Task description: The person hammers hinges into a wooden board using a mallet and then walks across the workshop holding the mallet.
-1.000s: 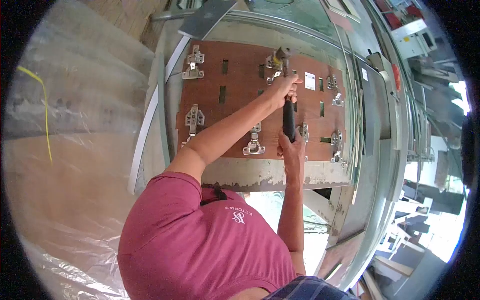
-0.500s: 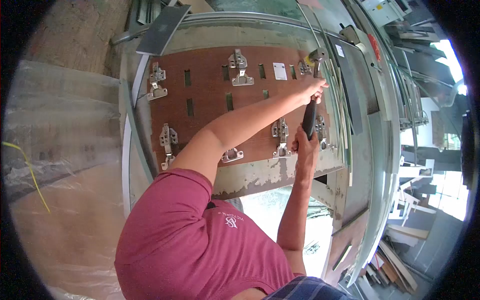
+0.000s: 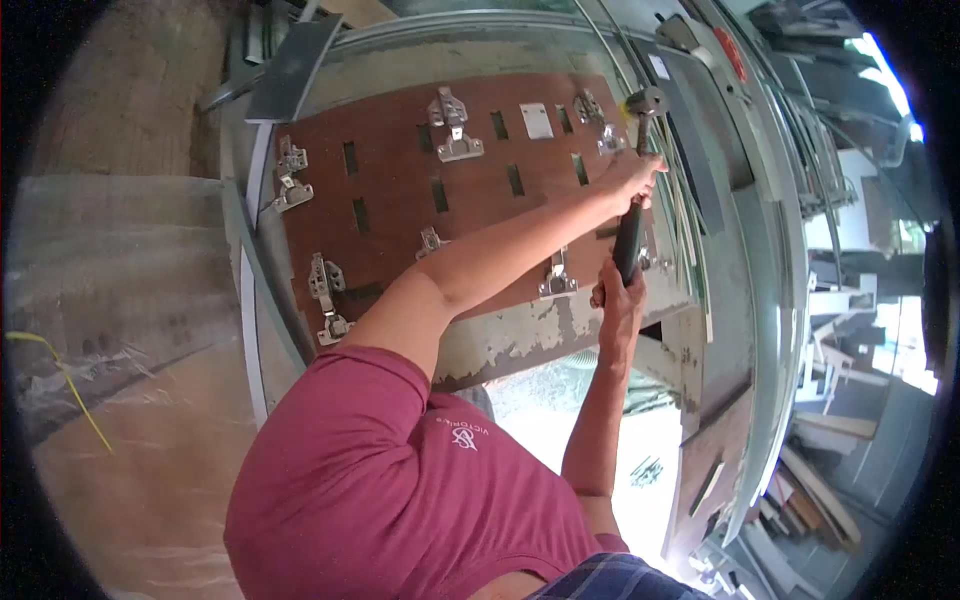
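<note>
A hammer (image 3: pixel 629 238) with a black grip and a metal head is held over the right end of a brown board (image 3: pixel 400 200). My right hand (image 3: pixel 621 292) is wrapped round the lower end of its grip. Higher up, my left hand (image 3: pixel 632 180) is closed round the shaft just below the head. Metal cabinet hinges lie along the board, among them one (image 3: pixel 600 120) at the top right, left of the hammer head, and one (image 3: pixel 558 274) near the front edge. My left forearm crosses over the board and partly covers a hinge (image 3: pixel 430 241).
The board has several rectangular slots and a small pale plate (image 3: pixel 536 121). It lies on a worn metal-topped bench (image 3: pixel 520 338). Long thin strips (image 3: pixel 690 215) run along its right side. A dark grey offcut (image 3: pixel 293 70) lies at the back left, and plastic sheeting (image 3: pixel 120 260) hangs or lies at left.
The view has shifted, so the board appears further left. The hammer head now stands right of the top-right hinge, which shows more fully. Both hands keep their hold on the hammer.
</note>
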`<state>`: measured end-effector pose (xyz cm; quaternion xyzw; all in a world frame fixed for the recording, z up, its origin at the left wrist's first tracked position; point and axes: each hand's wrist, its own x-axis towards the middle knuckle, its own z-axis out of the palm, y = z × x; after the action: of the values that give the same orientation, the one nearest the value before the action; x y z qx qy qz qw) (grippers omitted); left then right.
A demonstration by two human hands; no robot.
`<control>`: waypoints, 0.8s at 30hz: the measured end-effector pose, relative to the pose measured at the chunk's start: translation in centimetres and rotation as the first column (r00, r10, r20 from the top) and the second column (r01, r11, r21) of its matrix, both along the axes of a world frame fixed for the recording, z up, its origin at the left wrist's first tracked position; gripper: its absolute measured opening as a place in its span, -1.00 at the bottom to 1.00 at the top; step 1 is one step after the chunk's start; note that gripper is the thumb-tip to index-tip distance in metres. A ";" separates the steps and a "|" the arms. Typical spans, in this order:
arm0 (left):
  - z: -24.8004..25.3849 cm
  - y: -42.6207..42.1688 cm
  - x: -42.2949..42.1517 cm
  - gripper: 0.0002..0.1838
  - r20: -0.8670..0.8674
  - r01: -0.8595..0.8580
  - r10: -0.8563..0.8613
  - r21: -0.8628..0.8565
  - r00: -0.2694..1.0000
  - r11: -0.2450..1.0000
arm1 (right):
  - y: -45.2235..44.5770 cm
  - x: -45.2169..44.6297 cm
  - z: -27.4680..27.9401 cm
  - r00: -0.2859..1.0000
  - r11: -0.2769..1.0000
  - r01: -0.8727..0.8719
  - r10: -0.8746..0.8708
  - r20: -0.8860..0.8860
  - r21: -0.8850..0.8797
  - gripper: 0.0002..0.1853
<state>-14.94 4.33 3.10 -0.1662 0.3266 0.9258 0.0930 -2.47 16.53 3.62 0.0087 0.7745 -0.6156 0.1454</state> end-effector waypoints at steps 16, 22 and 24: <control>-3.0 11.4 8.5 -0.70 0.032 0.220 -0.223 0.061 0.974 0.974 | 8.6 9.8 -1.2 0.959 0.972 0.221 -0.231 0.164 0.082 -0.67; -4.4 11.5 8.6 -0.70 0.060 0.215 -0.218 0.053 0.974 0.975 | 8.9 10.0 -1.9 0.964 0.970 0.174 -0.203 0.171 0.171 -0.69; -3.8 11.4 8.8 -0.70 0.065 0.216 -0.218 0.035 0.974 0.976 | 8.7 10.2 -1.7 0.964 0.971 0.197 -0.217 0.157 0.134 -0.70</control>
<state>-6.15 15.69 -0.71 -0.1599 0.3266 0.9083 0.2069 7.69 25.22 1.90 0.1507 0.7887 -0.5780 0.1453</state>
